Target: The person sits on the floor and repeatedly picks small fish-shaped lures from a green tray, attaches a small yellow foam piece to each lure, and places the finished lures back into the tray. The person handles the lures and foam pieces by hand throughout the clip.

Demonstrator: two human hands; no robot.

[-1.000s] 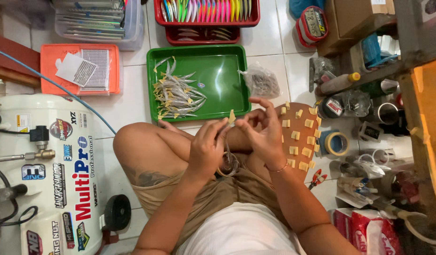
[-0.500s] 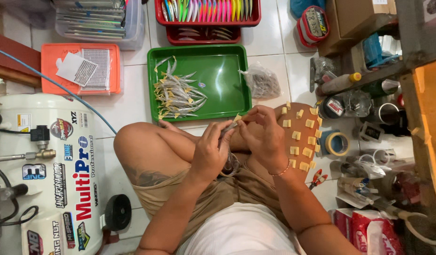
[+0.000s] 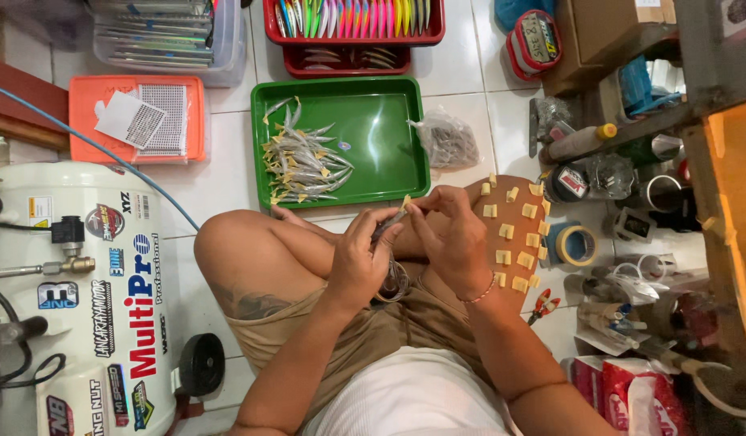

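A glossy green plastic tray (image 3: pixel 389 121) holds silvery, shiny lures (image 3: pixel 304 161) on smooth white tiles (image 3: pixel 470 64).

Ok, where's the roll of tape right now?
In the head view, the roll of tape lies on the floor to the person's right, just beyond the wooden board dotted with yellow tape squares, below a clear jar.

Open floor: bare white tiles (image 3: pixel 462 69) between the green tray (image 3: pixel 389 161) and the red trays (image 3: pixel 349 36).
Right side: crowded with a tape roll (image 3: pixel 577 245), pliers (image 3: pixel 542 305) and bottles.
Left side: big white tank (image 3: pixel 90 299) blocks the way.
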